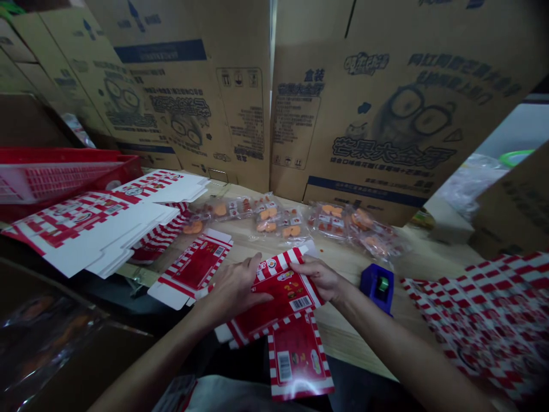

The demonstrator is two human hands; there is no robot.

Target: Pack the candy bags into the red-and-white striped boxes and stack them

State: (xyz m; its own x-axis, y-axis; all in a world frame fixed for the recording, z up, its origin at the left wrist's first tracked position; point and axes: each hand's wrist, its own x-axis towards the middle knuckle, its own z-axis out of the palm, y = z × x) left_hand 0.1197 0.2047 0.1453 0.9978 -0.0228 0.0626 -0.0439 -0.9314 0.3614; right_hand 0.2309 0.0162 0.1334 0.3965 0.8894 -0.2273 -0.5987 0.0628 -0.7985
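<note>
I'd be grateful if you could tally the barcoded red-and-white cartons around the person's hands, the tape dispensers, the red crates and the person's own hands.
Barcoded red-and-white cartons: 3
Blue tape dispensers: 1
Red plastic crates: 1
Hands, left hand and right hand: 2
Total: 7

Glossy paperboard carton (291, 303), matt corrugated cardboard boxes (386, 131), apparently wooden tabletop (412, 257)
</note>
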